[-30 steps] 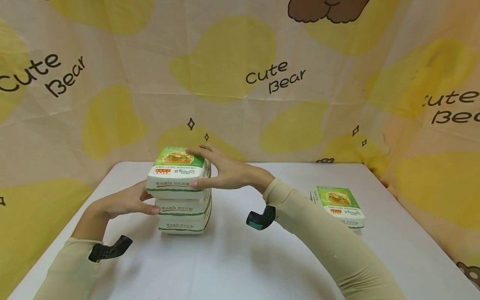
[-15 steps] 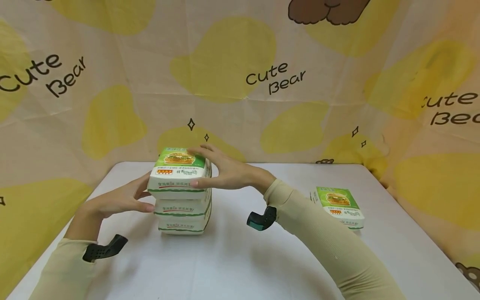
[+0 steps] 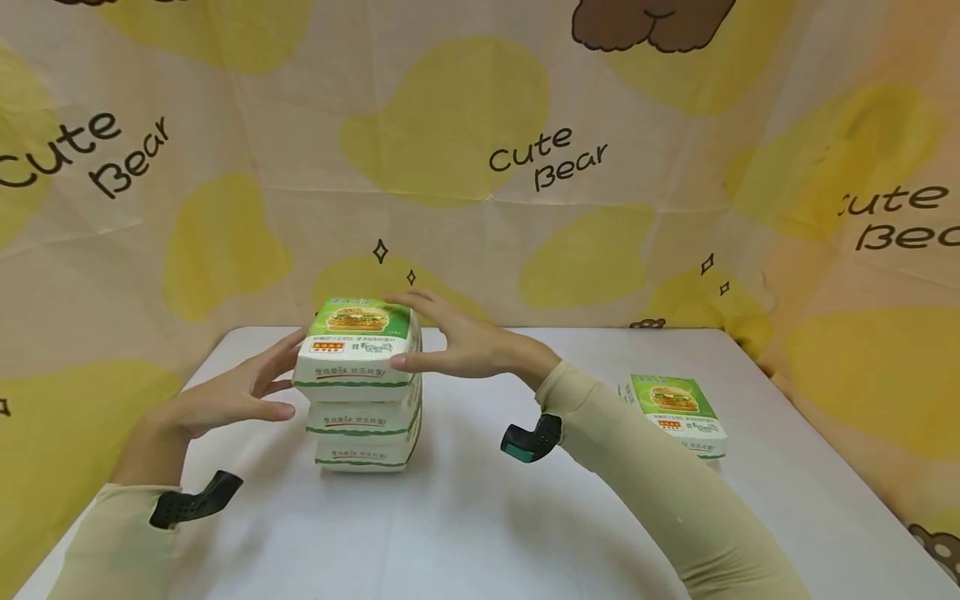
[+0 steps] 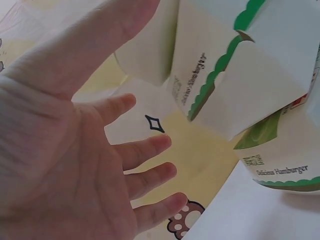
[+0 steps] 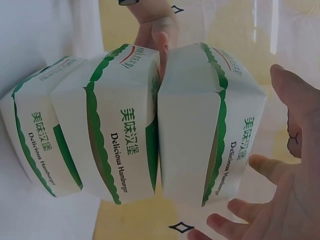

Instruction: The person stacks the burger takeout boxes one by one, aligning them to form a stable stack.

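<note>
Three white-and-green hamburger boxes are stacked on the left half of the table: a top box (image 3: 348, 354), a middle box (image 3: 358, 419) and a bottom box (image 3: 360, 455). The upper ones sit slightly off the one below. My left hand (image 3: 232, 396) is beside the stack's left side with fingers extended; the left wrist view shows its palm (image 4: 65, 150) apart from the boxes. At the top box's right side is my right hand (image 3: 472, 346), fingers spread. In the right wrist view, its thumb (image 5: 292, 92) stands off the top box (image 5: 190, 125); fingertip contact is unclear.
Another hamburger box (image 3: 675, 408) lies alone on the right part of the white table (image 3: 465, 517). Behind the table hangs a cloth backdrop (image 3: 450, 125) with yellow patches and lettering. Black wrist devices sit on both sleeves.
My left hand has drawn away leftward from the stack, its thumb leaving the middle box. My right hand has shifted slightly right off the top box. The stack stays in place.
</note>
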Motion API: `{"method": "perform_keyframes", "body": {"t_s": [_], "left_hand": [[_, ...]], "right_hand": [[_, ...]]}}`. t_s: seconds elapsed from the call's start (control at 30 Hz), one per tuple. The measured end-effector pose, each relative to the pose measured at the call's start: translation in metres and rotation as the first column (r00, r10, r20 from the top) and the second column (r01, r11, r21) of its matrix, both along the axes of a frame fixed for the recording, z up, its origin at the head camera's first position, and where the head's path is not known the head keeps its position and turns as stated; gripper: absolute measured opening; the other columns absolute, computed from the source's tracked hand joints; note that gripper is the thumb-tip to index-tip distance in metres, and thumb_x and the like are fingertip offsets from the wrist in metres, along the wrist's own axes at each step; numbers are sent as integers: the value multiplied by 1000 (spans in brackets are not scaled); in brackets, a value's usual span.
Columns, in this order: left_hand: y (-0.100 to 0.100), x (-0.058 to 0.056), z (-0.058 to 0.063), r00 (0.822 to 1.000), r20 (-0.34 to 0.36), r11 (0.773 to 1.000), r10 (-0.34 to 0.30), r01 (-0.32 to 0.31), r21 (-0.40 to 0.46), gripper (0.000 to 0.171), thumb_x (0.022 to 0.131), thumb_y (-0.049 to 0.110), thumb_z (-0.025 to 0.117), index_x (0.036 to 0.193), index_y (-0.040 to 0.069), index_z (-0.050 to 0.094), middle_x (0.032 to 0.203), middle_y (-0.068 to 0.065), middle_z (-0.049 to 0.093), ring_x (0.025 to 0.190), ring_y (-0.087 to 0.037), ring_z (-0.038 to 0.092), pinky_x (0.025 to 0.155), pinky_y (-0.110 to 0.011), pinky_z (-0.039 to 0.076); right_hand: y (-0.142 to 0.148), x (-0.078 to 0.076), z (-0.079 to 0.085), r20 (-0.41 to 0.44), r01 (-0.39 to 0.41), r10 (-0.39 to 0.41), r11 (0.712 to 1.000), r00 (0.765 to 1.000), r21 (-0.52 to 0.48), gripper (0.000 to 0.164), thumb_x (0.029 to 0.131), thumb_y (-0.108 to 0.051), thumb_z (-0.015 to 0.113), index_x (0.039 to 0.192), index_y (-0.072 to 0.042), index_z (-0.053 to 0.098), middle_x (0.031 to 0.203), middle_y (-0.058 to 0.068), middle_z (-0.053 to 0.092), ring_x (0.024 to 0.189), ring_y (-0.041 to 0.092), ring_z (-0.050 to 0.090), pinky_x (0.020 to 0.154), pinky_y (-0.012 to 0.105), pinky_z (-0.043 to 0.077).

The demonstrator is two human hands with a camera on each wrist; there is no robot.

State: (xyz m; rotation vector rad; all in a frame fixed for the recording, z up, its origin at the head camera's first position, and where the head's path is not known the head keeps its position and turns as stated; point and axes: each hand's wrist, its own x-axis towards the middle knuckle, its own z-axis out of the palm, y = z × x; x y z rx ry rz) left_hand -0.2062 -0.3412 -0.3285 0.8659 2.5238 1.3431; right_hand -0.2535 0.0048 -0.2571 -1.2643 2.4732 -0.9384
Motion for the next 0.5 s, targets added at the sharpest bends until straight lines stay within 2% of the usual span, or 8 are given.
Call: {"method": "perform_keyframes", "body": {"t_s": [0.23, 0.37, 0.5], "left_hand": [[-6, 3, 5, 998, -42, 999, 44, -44, -3, 98, 90, 4, 65, 164, 32, 7, 162, 7, 31, 138, 17, 34, 103, -13, 41], [-5, 7, 11, 998, -18, 998, 65, -65, -9, 88, 97, 4, 57, 164, 33, 7, 159, 6, 32, 135, 18, 36, 97, -18, 46], [-7, 9, 12, 995, -31, 995, 100, -100, -24, 79, 102, 7, 50, 163, 34, 8, 157, 9, 36, 135, 15, 38, 94, -19, 45]], "right_hand": [[16, -2, -3, -31, -8, 6, 997, 999, -70, 75, 94, -45, 62, 159, -34, 25, 167, -7, 23, 156, 19, 19, 121, 57, 28], [25, -3, -5, -16, -2, 0, 994, 1000, -111, 72, 97, -40, 59, 160, -31, 26, 167, -4, 22, 154, 26, 23, 118, 56, 34], [34, -4, -10, -2, -2, 2, 990, 1000, -143, 70, 99, -39, 58, 160, -28, 27, 168, -3, 21, 152, 28, 26, 119, 55, 34]]}}
